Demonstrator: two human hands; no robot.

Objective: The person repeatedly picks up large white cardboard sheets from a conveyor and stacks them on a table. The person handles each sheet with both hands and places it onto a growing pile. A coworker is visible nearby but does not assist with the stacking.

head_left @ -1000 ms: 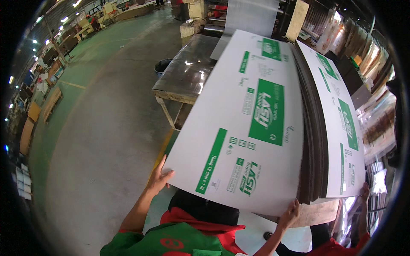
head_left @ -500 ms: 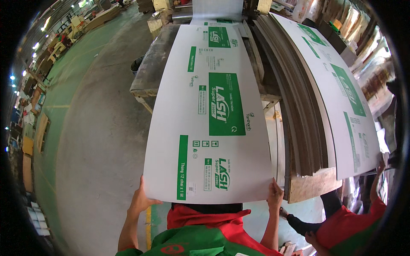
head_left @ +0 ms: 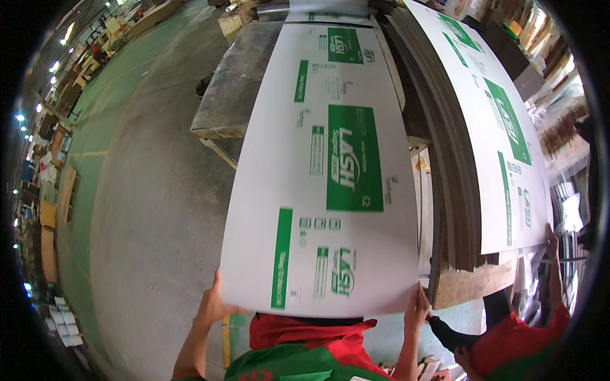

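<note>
A long white cardboard sheet (head_left: 279, 171) printed in green stretches from my waist to the far end of a table. My left hand (head_left: 215, 305) grips its near left corner, thumb along the near edge. At the near right corner my right hand (head_left: 417, 306) pinches the edge. The fingers beneath the sheet are hidden. Beyond its far edge, another printed sheet (head_left: 321, 17) shows under a roller and clear film (head_left: 330, 5).
A worn metal table (head_left: 232, 95) supports the far part. To the right, a second printed sheet (head_left: 508, 209) lies over a tall cardboard stack (head_left: 454, 190) on a wooden base (head_left: 473, 286). A co-worker's hand (head_left: 552, 244) holds that sheet's corner. Concrete floor (head_left: 159, 190) lies left.
My view has shifted slightly, and the sheet in my hands sits a little lower and further right in it. The co-worker's sheet has moved left, more squarely over the stack.
</note>
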